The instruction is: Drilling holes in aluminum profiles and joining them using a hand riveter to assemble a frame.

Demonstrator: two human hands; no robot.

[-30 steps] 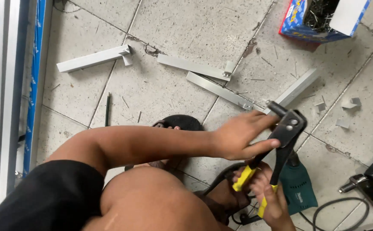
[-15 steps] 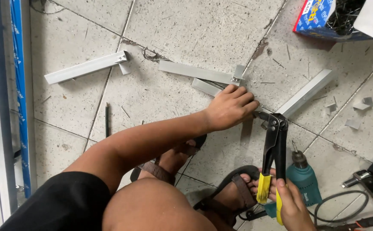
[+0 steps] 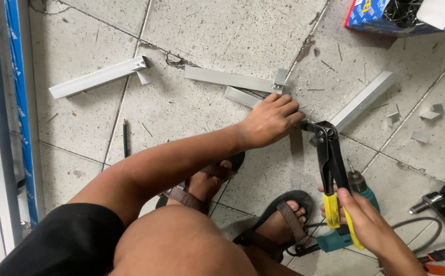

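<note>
Speckled grey tiled floor (image 3: 207, 30), dusty, littered with metal offcuts and swarf.

Work in hand: riveting a corner joint. The black hand riveter with yellow grips (image 3: 330, 168) lies nose-down toward the joint where two short grey aluminium channel strips (image 3: 232, 80) meet, just beyond the left hand (image 3: 271, 120). Left hand pressed flat over the near strip, fingers (image 3: 286, 105) together and curled onto the metal, pinning it to the floor. Right hand (image 3: 368, 222) wraps the yellow grips, fingers closed round them; the handles stand nearly together. Whether a rivet sits in the nose cannot be told; the tip is partly hidden by the left hand.

Judgement: the next move calls for the nose seated square on the hole and a firm squeeze, with the strip held from shifting.

Surroundings: teal power drill (image 3: 355, 214) under the right wrist, its black cable looping near the sandalled foot (image 3: 278, 225). A loose pale aluminium bar (image 3: 363, 99) lies just right of the riveter head, limiting swing that way. Another angled strip (image 3: 97, 77) and a dark pencil (image 3: 125, 138) sit well apart to the left. Blue cardboard box of fasteners (image 3: 386, 23) far corner.
</note>
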